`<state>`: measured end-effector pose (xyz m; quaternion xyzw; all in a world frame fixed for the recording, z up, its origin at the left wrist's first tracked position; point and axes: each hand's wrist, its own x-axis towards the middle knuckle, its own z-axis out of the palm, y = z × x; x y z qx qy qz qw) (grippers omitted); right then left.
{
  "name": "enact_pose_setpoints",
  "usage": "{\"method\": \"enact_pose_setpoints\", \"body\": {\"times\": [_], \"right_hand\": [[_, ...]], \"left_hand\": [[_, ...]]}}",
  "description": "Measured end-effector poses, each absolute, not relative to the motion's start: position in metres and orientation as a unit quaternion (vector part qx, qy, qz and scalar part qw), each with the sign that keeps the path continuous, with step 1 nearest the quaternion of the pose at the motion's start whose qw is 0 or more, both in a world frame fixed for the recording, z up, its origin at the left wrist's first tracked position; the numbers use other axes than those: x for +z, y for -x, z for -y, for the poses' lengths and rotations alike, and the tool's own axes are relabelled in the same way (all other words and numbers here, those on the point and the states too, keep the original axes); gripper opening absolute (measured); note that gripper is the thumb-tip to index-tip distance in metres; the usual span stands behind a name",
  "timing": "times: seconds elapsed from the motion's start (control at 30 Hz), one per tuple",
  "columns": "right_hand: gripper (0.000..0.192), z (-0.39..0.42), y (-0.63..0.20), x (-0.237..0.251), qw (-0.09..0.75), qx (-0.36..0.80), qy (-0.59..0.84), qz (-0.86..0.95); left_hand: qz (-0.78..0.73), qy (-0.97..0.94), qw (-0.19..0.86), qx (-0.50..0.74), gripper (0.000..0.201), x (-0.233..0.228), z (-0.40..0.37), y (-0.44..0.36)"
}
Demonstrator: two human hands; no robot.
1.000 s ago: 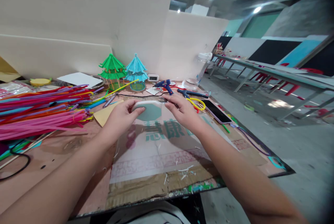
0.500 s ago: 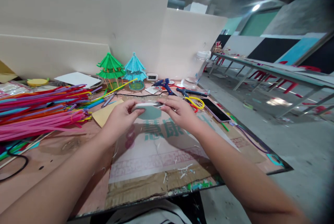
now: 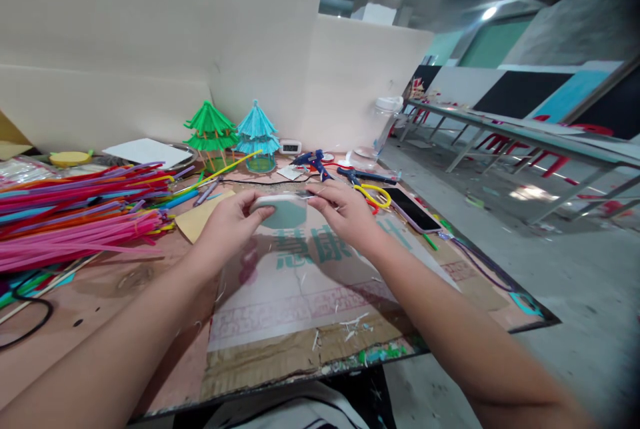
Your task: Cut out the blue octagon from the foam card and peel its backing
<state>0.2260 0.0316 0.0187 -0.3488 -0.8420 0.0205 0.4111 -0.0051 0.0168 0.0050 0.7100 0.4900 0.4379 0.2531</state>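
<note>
My left hand (image 3: pixel 231 221) grips the left side of a pale green foam piece (image 3: pixel 283 210), flat with angled edges, held above the cardboard sheet (image 3: pixel 300 282). My right hand (image 3: pixel 344 213) pinches the piece's right end, with a thin silvery strip at the fingertips. Both hands hover just above the table, over green printed characters on the sheet. The underside of the piece is hidden.
A heap of coloured straws (image 3: pixel 75 209) fills the left. Green (image 3: pixel 211 130) and blue (image 3: pixel 257 132) straw pagodas stand at the back. A blue glue gun (image 3: pixel 314 161), yellow-handled scissors (image 3: pixel 374 195) and a phone (image 3: pixel 411 210) lie to the right. The table edge drops to the floor on the right.
The foam piece has tilted between my hands, first to edge-on, then showing a little more of its face. The hands have barely shifted.
</note>
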Motion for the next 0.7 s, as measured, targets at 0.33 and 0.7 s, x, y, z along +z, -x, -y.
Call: {"method": "enact_pose_setpoints", "body": {"times": [0.33, 0.7], "right_hand": [[0.026, -0.0303, -0.2279, 0.0218, 0.392, 0.006, 0.361, 0.846], [0.023, -0.0312, -0.2271, 0.0176, 0.401, -0.01, 0.343, 0.849]], "left_hand": [[-0.468, -0.67, 0.316, 0.482, 0.02, 0.0071, -0.0216, 0.0078], [-0.455, -0.689, 0.295, 0.48, 0.013, 0.0086, -0.0188, 0.0062]]}}
